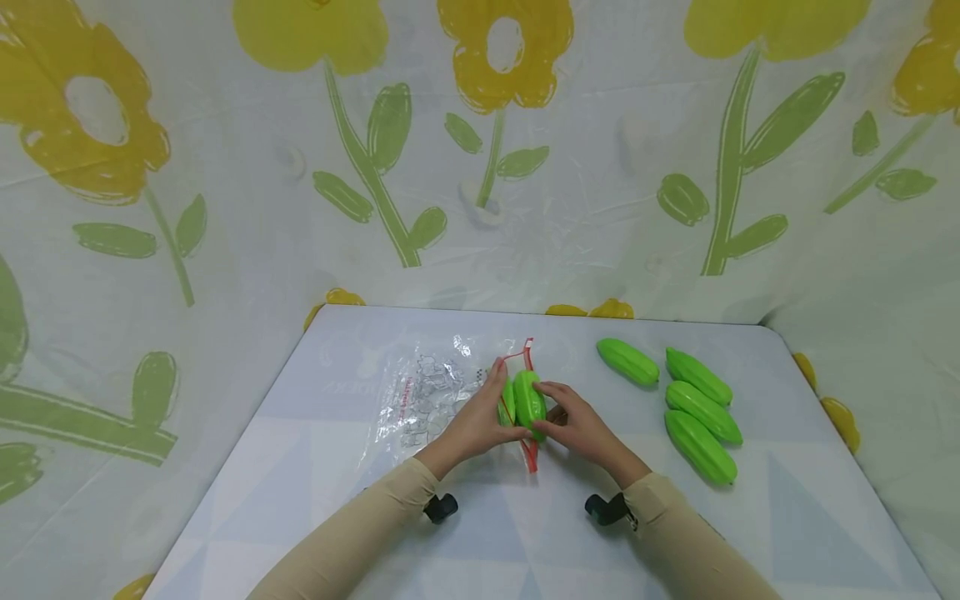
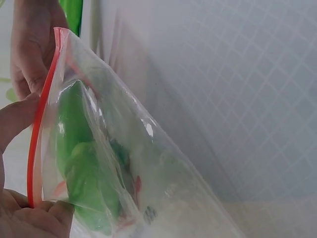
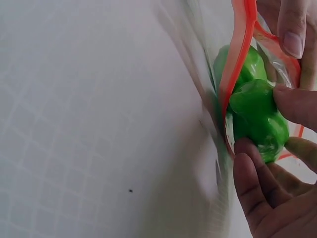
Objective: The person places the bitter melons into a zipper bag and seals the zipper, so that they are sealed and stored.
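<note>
Clear plastic zip bag with a red seal strip (image 1: 442, 392) lies mid-table, its mouth held open by the left hand (image 1: 480, 421), fingers pinching the rim. Right hand (image 1: 581, 429) grips a green ridged plastic gourd (image 1: 529, 402) at that mouth. Four matching gourds (image 1: 701, 412) lie near the table's (image 1: 300, 467) right edge.

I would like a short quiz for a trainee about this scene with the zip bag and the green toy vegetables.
1. True or false: the clear zip bag with the red seal is open at its mouth.
2. How many green toy vegetables lie loose on the table, to the right of the hands? A) two B) four C) six
3. Fill in: the right hand holds a green vegetable at the bag's ____.

Key:
1. True; the left hand holds the red edge open, and one green piece already shows inside in the left wrist view.
2. B; four.
3. Mouth (opening).
</note>
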Available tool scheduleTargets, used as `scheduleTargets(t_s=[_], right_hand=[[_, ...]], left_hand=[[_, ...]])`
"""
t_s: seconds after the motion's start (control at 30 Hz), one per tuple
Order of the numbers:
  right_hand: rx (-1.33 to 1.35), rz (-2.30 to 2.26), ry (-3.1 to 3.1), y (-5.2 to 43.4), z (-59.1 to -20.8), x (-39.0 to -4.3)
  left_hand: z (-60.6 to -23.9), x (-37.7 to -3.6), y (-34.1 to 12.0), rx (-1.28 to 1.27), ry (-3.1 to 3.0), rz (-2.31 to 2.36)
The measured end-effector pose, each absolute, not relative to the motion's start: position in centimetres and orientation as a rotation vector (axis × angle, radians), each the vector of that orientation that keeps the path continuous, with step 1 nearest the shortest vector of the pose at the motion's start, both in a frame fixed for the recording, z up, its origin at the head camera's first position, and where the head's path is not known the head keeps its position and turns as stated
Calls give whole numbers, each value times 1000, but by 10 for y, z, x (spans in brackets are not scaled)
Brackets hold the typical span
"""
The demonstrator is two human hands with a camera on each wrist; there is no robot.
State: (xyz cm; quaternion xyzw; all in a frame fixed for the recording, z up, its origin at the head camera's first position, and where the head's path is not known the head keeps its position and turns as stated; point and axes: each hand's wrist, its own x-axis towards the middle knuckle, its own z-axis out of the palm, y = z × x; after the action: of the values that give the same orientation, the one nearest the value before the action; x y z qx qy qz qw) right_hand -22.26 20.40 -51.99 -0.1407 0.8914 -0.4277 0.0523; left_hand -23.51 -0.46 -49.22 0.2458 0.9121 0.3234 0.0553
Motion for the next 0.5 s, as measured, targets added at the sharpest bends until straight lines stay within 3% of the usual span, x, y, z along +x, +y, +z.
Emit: scheduleTargets(t_s=[0.5], right_hand=[[-401,-1274,2740,198,-522,-229]], left_hand=[[-489,-235,-8,773,2723,1045]])
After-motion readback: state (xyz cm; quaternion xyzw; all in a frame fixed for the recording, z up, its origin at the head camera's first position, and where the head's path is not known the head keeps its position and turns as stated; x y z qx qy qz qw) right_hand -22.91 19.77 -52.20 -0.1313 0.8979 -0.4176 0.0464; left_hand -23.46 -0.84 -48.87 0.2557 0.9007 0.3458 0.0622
